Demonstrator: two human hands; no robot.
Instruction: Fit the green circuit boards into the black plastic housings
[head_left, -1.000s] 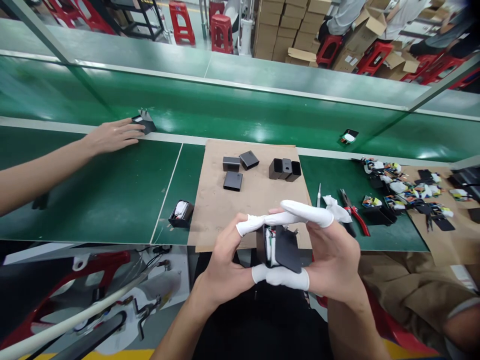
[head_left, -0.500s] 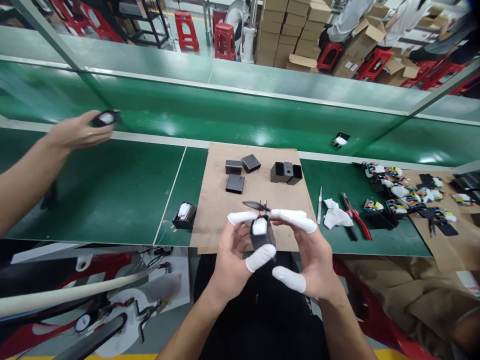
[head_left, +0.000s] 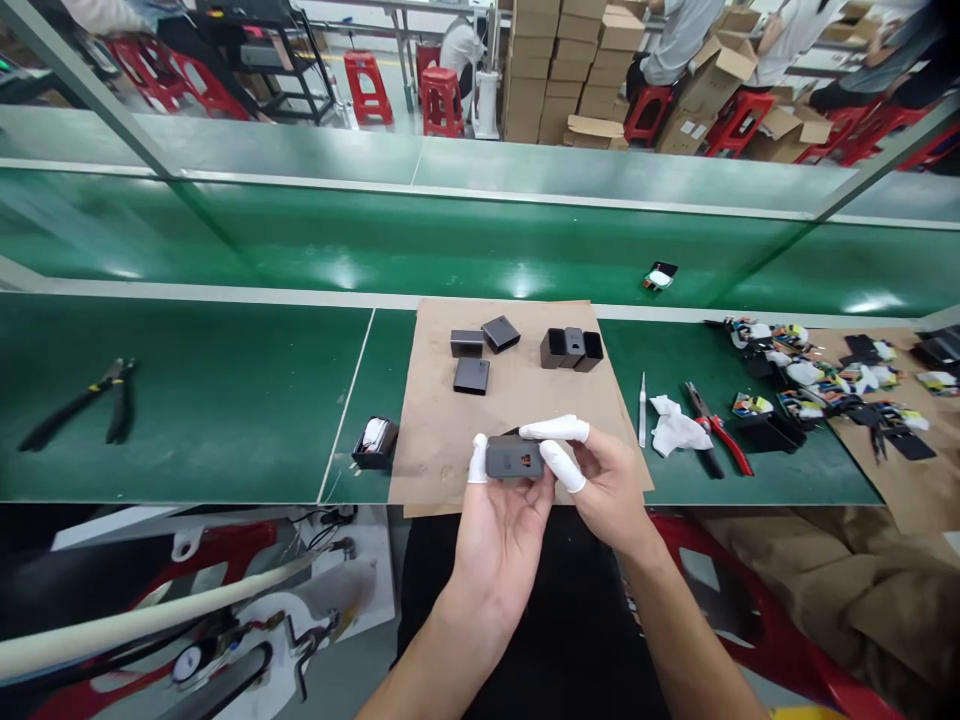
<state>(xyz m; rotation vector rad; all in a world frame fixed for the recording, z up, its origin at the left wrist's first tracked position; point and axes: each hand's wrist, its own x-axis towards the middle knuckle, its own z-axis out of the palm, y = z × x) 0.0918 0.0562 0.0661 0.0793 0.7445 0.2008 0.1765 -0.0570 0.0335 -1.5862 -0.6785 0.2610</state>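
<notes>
The green surface [head_left: 225,400] spreads out beyond both hands; on it, just past the fingers, lies a brown sheet [head_left: 435,440], probably there to spare the cases scratches; a heap of parts [head_left: 806,375] sits well to the right of the right hand, seemingly kept out of the way; the left hand [head_left: 504,520] is palm up, curled narrowly around a dark box [head_left: 510,458], thumb against its left side, likely to cradle its weight; the right hand [head_left: 596,480] pinches the box's right end, perhaps for steadiness; red-handled pliers [head_left: 731,443] lie to its right, conveniently near; the box tilts its slotted face toward the person, apparently for easy viewing.
</notes>
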